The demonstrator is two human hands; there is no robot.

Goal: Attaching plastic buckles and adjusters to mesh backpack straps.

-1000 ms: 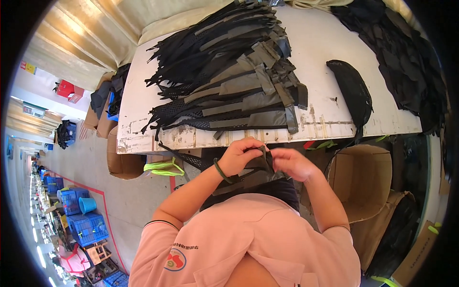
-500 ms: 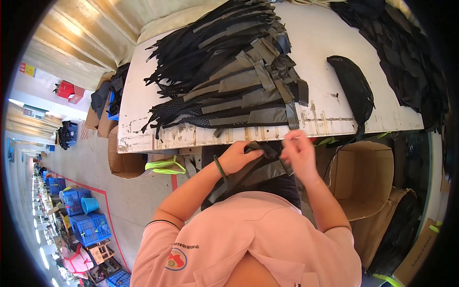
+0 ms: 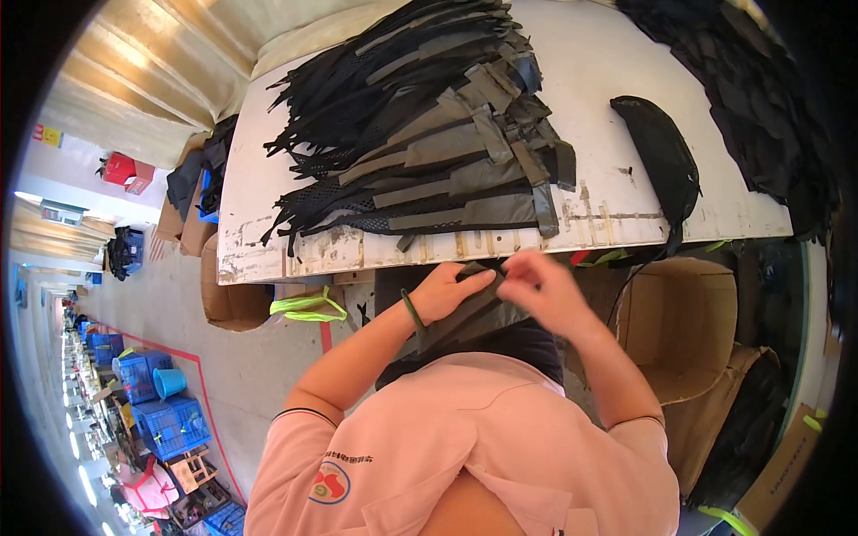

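A dark grey fabric piece (image 3: 465, 313) is being held low in front of the body, just below the near edge of the white table (image 3: 617, 62). Since half a second ago, the right hand (image 3: 543, 290) is being seen lower and closer to the left, where before it was raised over the top edge of the piece; a second ago both hands were bunched together on it. The upper edge is therefore judged to be in the course of being folded or smoothed down, with the handling of this piece not yet finished.

The left hand (image 3: 447, 293), with a dark band at the wrist, is being kept closed on the upper left part of the piece, thumb over the cloth. The right hand's fingers are being pinched at the top right corner, though blur is making the exact contact hard to tell. The piece is hanging from between the two hands, down towards the lap.

Farther off, a fanned stack of black and grey strap pieces (image 3: 429, 152) is lying on the table, with a black pouch (image 3: 666, 161) to its right and cardboard boxes (image 3: 688, 322) standing beneath.
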